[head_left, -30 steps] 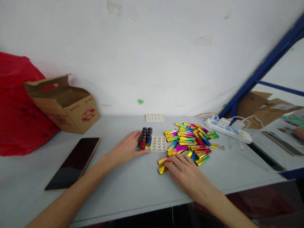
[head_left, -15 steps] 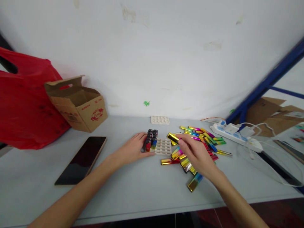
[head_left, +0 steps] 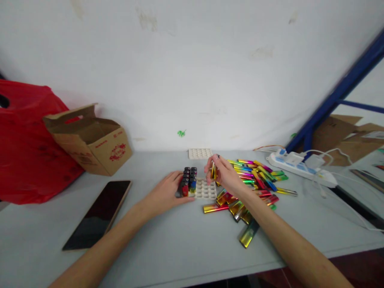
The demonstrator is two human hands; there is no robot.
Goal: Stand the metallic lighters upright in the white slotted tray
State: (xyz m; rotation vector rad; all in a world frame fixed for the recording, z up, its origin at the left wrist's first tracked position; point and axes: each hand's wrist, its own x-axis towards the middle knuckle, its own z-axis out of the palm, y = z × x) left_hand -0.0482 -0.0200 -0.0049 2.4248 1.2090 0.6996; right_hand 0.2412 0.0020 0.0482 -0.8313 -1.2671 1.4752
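My left hand (head_left: 164,191) curls around the left end of a white tray (head_left: 207,191) with rows of round-cornered holes. Its thumb lies along the tray's front edge, and the fingers rest against the standing lighters. Two rows of lighters (head_left: 189,180) with black tops and red, blue or yellow bodies stand upright in the tray's left part. Above the tray's right part, my right hand (head_left: 220,172) pinches a shiny gold lighter (head_left: 213,171), held roughly upright. Right of the tray, partly under my right forearm, lies a loose pile of shiny multicoloured lighters (head_left: 264,176).
A second white tray (head_left: 200,153) lies by the wall. At left are a dark-screened tablet (head_left: 99,214), an open cardboard box (head_left: 105,148) and a red plastic bag (head_left: 27,148). A white power strip (head_left: 303,169) with plugs and cables lies at right.
My right hand has moved left from the pile to above the tray, turning the gold lighter from nearly flat to upright. My left hand stays at the tray. The view has shifted slightly.
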